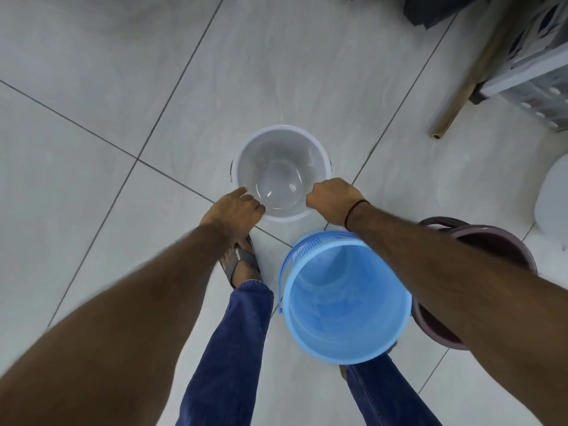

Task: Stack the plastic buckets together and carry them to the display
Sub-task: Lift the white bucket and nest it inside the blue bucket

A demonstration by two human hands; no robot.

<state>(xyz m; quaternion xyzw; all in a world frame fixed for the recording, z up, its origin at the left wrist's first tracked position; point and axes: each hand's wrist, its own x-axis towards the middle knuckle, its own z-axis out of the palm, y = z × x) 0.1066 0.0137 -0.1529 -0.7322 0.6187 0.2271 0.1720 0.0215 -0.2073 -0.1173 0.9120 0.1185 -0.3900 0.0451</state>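
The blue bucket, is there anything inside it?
The blue bucket looks empty: its inner wall and pale bottom show, with faint rings near the base that could be ridges or another nested bucket. The right forearm crosses its far rim, hiding that edge and part of the maroon bucket beside it.

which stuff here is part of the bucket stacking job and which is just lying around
Job: white bucket, gripped at its rim by left hand and right hand; blue bucket; maroon bucket.
Lying about: brass rod, patterned crate, white container.
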